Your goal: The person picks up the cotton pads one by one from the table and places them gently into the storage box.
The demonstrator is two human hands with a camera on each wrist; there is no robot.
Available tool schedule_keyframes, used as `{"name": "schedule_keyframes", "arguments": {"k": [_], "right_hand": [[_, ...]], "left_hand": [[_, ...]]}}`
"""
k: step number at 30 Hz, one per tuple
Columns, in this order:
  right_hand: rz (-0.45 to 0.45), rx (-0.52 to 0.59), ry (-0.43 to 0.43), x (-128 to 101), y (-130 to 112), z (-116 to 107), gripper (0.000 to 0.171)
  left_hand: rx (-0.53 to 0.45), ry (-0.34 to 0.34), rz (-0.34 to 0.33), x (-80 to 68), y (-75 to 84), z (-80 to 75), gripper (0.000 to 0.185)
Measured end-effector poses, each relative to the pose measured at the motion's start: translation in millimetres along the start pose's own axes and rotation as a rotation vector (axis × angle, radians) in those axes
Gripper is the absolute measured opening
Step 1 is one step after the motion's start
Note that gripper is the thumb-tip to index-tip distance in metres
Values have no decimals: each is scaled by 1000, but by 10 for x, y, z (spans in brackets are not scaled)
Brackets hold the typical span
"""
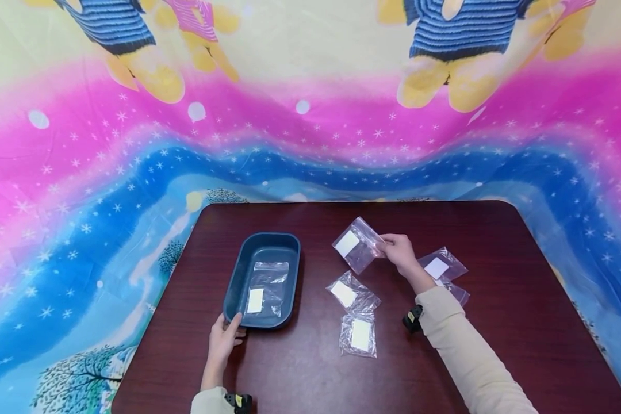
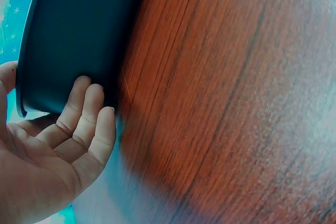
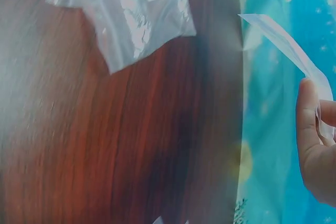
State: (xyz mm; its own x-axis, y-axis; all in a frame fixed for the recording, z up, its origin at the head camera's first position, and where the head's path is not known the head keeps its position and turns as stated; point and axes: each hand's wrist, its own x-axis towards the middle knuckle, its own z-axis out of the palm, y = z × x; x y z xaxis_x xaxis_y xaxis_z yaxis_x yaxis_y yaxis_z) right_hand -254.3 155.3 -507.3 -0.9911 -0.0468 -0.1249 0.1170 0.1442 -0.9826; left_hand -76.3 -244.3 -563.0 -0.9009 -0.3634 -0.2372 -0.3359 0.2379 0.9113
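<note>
My left hand (image 1: 223, 339) grips the near-left corner of a dark blue plastic bin (image 1: 295, 282), thumb at the rim and fingers against the outer wall (image 2: 79, 35). Inside the bin lies a clear zip-lock bag (image 1: 271, 290) with a white label. Between its thumb and fingers, my right hand (image 1: 399, 253) pinches the edge of another labelled zip-lock bag (image 1: 361, 253). That bag is raised off the table in the right wrist view, where the hand (image 3: 317, 156) shows at the right edge. Whether anything is inside the bags is too small to tell.
Two more zip-lock bags, an upper one (image 1: 364, 301) and a lower one (image 1: 345, 339), lie mid-table, their edges meeting. Others (image 1: 452, 265) lie partly behind my right forearm. The dark red wooden table (image 1: 310, 374) backs onto a printed cloth (image 1: 310, 144).
</note>
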Motion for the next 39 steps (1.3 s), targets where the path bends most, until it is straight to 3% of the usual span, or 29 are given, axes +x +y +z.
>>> {"name": "schedule_keyframes", "arguments": {"k": [12,24,39], "right_hand": [[-34,115,-48,-23,-219,305,29],[10,140,-58,-21,-391,677,26],[3,209,-103,-30,-495,1217,24]], "left_hand": [[4,4,2,-3,6,8,49],[11,3,-15,-17,23,7,51],[13,4,-9,-9,13,13,53]]}}
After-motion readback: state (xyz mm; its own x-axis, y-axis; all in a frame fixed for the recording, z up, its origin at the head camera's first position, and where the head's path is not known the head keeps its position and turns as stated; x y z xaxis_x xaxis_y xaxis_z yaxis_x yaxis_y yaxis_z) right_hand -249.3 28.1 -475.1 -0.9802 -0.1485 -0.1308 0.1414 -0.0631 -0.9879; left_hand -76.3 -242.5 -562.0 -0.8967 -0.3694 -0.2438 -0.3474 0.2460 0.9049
